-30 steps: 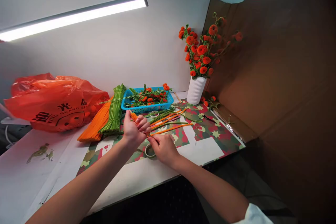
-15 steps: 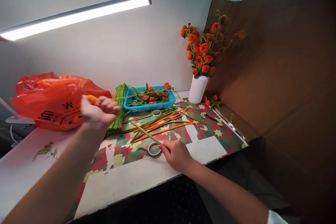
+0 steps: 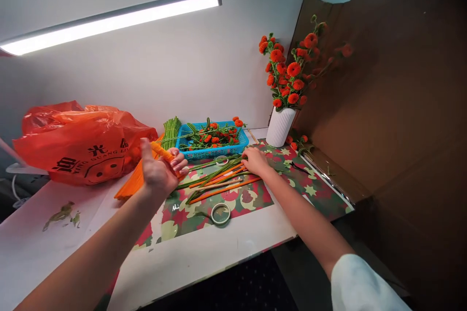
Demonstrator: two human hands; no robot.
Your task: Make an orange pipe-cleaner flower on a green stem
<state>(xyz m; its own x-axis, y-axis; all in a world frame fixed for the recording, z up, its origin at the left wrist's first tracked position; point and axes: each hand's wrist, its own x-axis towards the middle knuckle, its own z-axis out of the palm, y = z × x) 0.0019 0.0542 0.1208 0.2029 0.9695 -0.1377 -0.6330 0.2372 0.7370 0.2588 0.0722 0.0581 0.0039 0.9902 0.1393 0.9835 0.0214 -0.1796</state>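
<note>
My left hand [image 3: 160, 170] is raised palm up on the left, its fingers curled around an orange fuzzy piece [image 3: 163, 151]. Behind and below that hand lies a thick bundle of orange pipe cleaners [image 3: 131, 182]. My right hand [image 3: 254, 160] reaches down to the loose green pipe cleaners [image 3: 228, 167], fingers bent together at their ends; what the fingertips grip is hidden. Orange pipe cleaners [image 3: 222, 194] lie just in front of it. Among these strands rests a thin wooden stick [image 3: 221, 184]. A roll of green tape [image 3: 221, 214] lies nearer me.
A blue basket [image 3: 215, 153] holds red flowers and green stems, beside a green pipe-cleaner bundle [image 3: 171, 131]. Red plastic bags [image 3: 83, 143] fill the left. A white vase [image 3: 280, 127] of orange-red flowers stands at back right, against a cardboard sheet [image 3: 394, 97].
My right hand has let go of the wooden stick, now on the table, and moved to the loose pipe cleaners. My left hand has moved right and lower with the orange piece.
</note>
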